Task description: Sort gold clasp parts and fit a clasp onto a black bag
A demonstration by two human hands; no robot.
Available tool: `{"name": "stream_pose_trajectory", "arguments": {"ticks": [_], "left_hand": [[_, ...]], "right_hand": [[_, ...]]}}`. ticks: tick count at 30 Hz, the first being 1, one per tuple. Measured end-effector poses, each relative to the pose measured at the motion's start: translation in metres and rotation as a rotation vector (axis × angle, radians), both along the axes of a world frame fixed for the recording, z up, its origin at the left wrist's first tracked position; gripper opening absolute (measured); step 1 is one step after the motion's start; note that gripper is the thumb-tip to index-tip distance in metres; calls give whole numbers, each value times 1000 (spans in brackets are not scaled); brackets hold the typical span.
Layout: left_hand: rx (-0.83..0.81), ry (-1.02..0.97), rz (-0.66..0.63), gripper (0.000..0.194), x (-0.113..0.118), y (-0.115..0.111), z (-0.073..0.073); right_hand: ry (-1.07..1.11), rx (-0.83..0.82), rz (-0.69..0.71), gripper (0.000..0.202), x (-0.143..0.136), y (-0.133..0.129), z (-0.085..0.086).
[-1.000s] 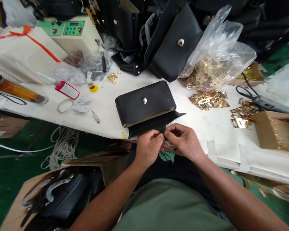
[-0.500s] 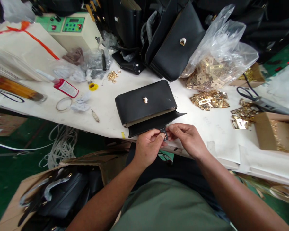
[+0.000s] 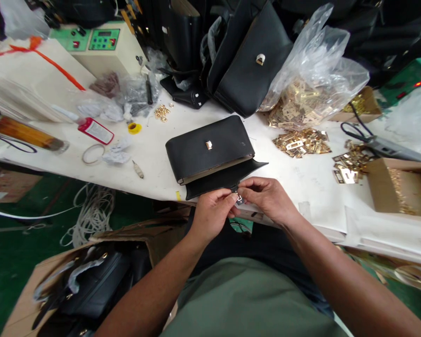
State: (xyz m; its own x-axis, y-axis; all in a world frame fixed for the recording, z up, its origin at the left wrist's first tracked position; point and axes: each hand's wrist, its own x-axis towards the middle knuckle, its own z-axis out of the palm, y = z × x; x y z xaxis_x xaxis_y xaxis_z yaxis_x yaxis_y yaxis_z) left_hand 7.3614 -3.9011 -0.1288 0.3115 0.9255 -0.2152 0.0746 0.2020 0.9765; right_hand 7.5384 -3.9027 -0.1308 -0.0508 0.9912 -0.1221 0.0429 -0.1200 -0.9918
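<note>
A black bag (image 3: 210, 150) lies on the white table with its flap (image 3: 217, 180) folded out toward me. At the flap's end is a small tab with a metal buckle-like piece (image 3: 239, 198). My left hand (image 3: 215, 210) pinches this tab from the left, thumb on top. From the right, my right hand (image 3: 266, 196) has its thumb and forefinger closed at the same tab, close to the metal piece. Whether the right fingertips hold a separate small part is hidden. A gold clasp (image 3: 209, 145) sits on the bag's body.
Gold metal plates (image 3: 301, 142) lie right of the bag, beside a plastic bag of plates (image 3: 301, 103) and a cardboard box (image 3: 400, 187). More black bags (image 3: 252, 61) stand behind. A red bottle (image 3: 95, 130) and yellow tape roll (image 3: 134, 128) are left.
My right hand has shifted slightly left, its fingertips now over the edge of the metal piece. My left hand keeps its grip. The whole view has moved slightly.
</note>
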Motion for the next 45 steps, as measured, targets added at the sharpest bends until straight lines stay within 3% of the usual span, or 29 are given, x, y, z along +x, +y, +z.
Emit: {"name": "stream_pose_trajectory", "arguments": {"ticks": [7, 9, 11, 15, 19, 22, 25, 27, 29, 33, 35, 37, 39, 42, 45], "left_hand": [[-93, -84, 33, 32, 2, 1, 8], [-146, -121, 61, 33, 2, 3, 10], [-183, -158, 75, 33, 1, 6, 11], [-223, -214, 80, 33, 0, 10, 14], [-242, -244, 105, 32, 0, 13, 19], [-245, -256, 117, 34, 0, 15, 22], [-251, -255, 122, 46, 0, 12, 24], [-165, -187, 114, 54, -1, 7, 26], [97, -1, 117, 50, -5, 2, 30], [867, 442, 289, 25, -16, 6, 45], [1023, 562, 296, 32, -18, 16, 52], [972, 612, 210, 23, -18, 28, 55], [785, 566, 122, 19, -17, 39, 53], [506, 364, 45, 29, -16, 51, 44], [362, 188, 20, 35, -16, 59, 37]], "right_hand": [[105, 8, 17, 36, -1, -3, 3], [68, 121, -4, 30, 1, -8, 5], [-79, 335, 24, 21, 5, -13, 7], [-411, 740, 181, 29, 13, -16, 9], [-559, 880, 191, 26, 16, -6, 11], [-499, 930, 221, 23, 14, 5, 19], [-393, 928, 233, 16, 13, 19, 32], [-344, 896, 228, 13, 12, 28, 40], [-300, 835, 233, 15, 12, 36, 48], [-263, 713, 309, 23, 11, 46, 60], [-256, 657, 324, 24, 10, 50, 63], [-239, 585, 330, 26, 9, 54, 63], [-179, 491, 328, 29, 7, 58, 61], [-63, 345, 320, 35, 5, 65, 58], [-41, 291, 345, 37, 5, 71, 57]]}}
